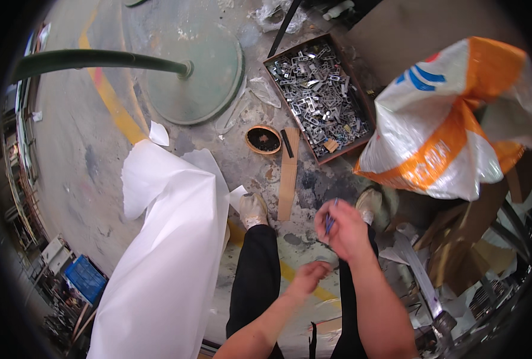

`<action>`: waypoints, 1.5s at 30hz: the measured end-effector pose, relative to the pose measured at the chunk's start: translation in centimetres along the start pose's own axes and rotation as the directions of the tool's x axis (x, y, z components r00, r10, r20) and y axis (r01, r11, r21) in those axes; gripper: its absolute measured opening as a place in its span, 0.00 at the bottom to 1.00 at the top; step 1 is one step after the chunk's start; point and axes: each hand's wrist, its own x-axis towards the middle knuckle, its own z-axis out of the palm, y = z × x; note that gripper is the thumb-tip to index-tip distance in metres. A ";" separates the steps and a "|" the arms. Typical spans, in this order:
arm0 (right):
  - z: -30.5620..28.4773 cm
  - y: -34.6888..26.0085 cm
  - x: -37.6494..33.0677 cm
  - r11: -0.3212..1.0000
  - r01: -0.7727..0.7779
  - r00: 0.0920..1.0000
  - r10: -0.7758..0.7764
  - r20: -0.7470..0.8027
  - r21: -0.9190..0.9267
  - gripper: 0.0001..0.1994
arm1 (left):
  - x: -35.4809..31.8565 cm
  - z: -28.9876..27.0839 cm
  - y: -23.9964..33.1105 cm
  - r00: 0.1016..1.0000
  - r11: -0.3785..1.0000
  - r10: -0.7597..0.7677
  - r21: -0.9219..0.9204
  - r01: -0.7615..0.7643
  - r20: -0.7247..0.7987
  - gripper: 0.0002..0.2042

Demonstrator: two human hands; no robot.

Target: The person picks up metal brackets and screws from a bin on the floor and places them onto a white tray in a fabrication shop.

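Note:
My right hand (348, 232) is raised over the floor near my right shoe, its fingers closed round a small, thin bluish piece (330, 224) whose kind I cannot make out. Lower and to the left, my left hand (311, 278) has its fingers curled together and is slightly blurred; whatever is in them, if anything, is hidden. The two hands are apart. Ahead of them a shallow box (321, 159) holds a heap of small metal brackets (319, 90). A cardboard strip (288, 179) lies between my feet and the box, with a short black bar (287, 143) at its far end.
White sheeting (164, 251) hangs along my left side. A round green base (212, 84) with a curved pole (104, 58) stands at the far left. Beside the box is a small round dish (263, 140). An orange-and-white sack (427, 131) and cardboard scraps (469, 233) crowd the right.

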 end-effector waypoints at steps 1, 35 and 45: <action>0.6 0.7 -2.8 0.998 -0.014 1.000 0.015 -0.018 0.057 0.07 | -1.7 -0.6 0.8 0.999 0.997 -0.028 -0.072 0.024 -0.044 0.12; -0.3 -6.3 -66.5 0.518 0.837 0.540 -0.723 -0.432 0.178 0.11 | -41.8 48.9 5.7 0.990 0.994 0.076 -0.087 -0.066 0.122 0.10; -15.2 -13.8 -70.1 0.611 0.722 0.273 -0.684 -0.677 -0.326 0.06 | -38.5 48.2 4.6 0.947 0.964 0.178 0.143 -0.222 0.266 0.11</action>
